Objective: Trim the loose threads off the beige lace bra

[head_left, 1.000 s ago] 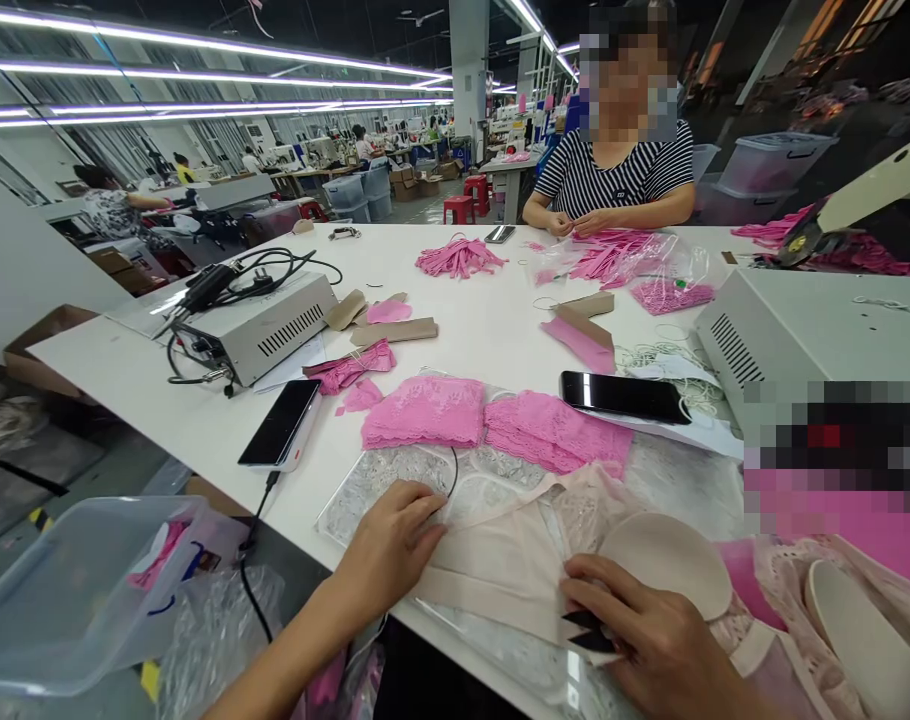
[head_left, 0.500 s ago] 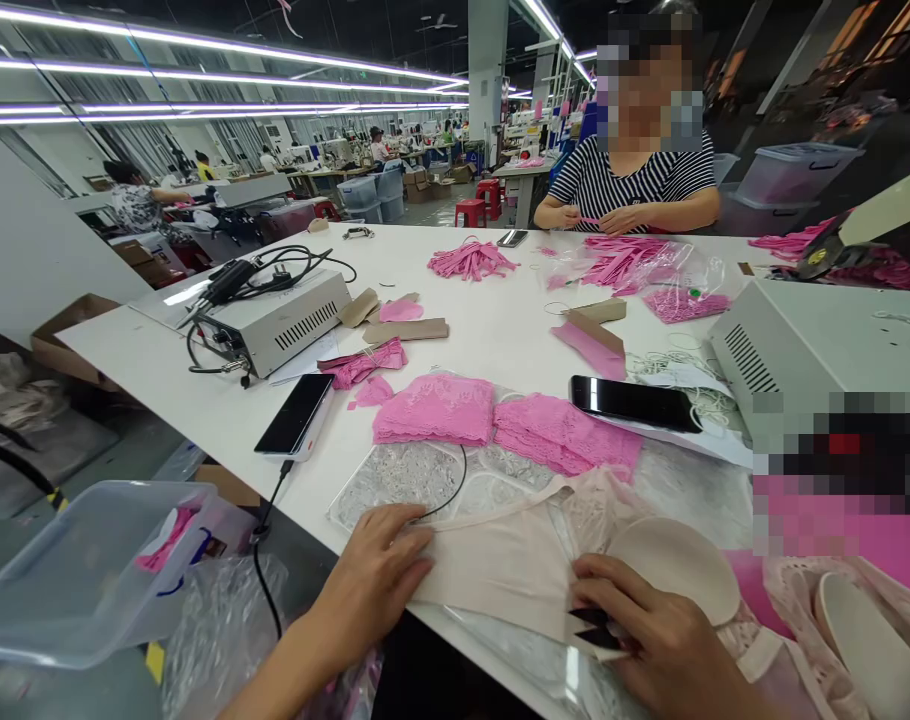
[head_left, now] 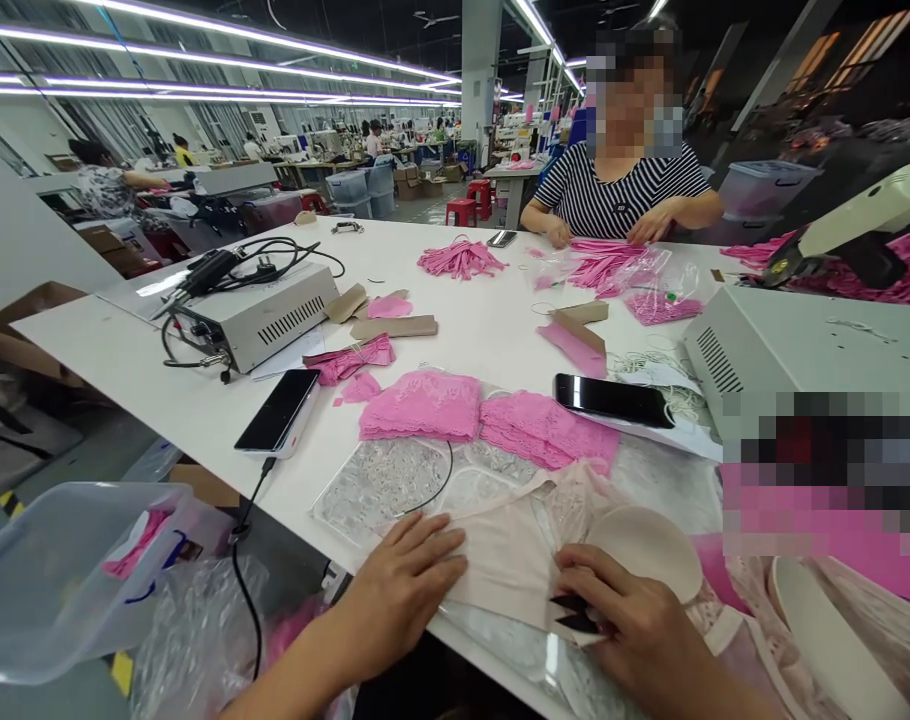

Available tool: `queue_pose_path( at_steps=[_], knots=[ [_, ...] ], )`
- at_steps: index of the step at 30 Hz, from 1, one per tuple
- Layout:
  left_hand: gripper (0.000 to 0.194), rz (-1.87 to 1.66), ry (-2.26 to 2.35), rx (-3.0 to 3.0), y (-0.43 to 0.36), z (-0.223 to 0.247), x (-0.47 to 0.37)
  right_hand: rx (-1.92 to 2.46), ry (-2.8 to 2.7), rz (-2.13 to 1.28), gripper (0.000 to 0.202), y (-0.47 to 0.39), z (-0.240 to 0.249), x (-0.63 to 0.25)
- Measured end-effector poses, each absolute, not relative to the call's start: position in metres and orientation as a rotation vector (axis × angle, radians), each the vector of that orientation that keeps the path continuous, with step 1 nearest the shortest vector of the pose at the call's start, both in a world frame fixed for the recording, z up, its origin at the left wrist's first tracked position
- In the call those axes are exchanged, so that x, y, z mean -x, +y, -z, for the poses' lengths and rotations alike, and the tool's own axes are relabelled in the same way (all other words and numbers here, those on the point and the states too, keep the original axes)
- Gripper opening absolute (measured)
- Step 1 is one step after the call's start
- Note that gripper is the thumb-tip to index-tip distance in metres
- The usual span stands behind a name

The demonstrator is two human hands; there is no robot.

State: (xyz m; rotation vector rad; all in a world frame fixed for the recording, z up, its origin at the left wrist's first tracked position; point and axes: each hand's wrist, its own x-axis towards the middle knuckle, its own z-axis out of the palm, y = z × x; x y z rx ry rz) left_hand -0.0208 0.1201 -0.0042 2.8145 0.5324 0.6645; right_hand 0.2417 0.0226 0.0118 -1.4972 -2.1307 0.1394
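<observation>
A beige bra (head_left: 500, 555) lies at the table's near edge, its wing spread over a clear plastic sheet. My left hand (head_left: 410, 585) rests flat on the left end of that wing, fingers stretched out. In my right hand (head_left: 627, 610) is a pair of black thread snips (head_left: 575, 612), their two pointed blades apart over the fabric. The fingertips of this hand also touch the bra beside a moulded cup (head_left: 646, 555). Behind the bra sit two stacks of pink lace, one on the left (head_left: 421, 403) and one on the right (head_left: 549, 428).
Phones lie at left (head_left: 279, 410) and right (head_left: 612, 400). A grey metal box (head_left: 264, 315) with cables stands at the left, a larger machine (head_left: 822, 340) at the right. A co-worker (head_left: 620, 190) sits opposite, near pink straps (head_left: 605, 262). A clear bin (head_left: 57, 600) is below left.
My left hand has moved right along the wing and now lies flatter. The view has shifted slightly. Opposite, the co-worker's hands have moved apart over the pink straps.
</observation>
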Motion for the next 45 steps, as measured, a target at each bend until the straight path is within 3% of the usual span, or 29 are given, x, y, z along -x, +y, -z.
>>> queue_pose_path(
  at_steps=[8,16,24,35,41,45],
  knots=[
    [0.017,-0.863,0.445,-2.685,0.121,-0.010,-0.013,1.525,-2.063,-0.342,0.044,0.019,-0.010,-0.245],
    [0.034,-0.530,0.432,-2.765,0.118,0.008,-0.047,1.467,-2.083,-0.152,0.043,0.015,-0.014,-0.246],
    [0.032,-0.508,0.453,-2.758,0.123,0.000,-0.045,1.470,-2.075,-0.198,0.049,0.010,-0.011,-0.252],
    [0.029,-0.461,0.382,-2.856,0.120,-0.002,-0.045,1.591,-1.940,-0.445,0.022,0.014,-0.016,-0.256],
    [0.037,-0.356,0.398,-2.821,0.122,-0.005,-0.045,1.447,-2.109,-0.150,0.054,0.011,-0.015,-0.253],
    [0.038,-0.313,0.414,-2.796,0.124,-0.008,-0.045,1.377,-2.188,-0.058,0.053,0.011,-0.013,-0.254]
  ],
)
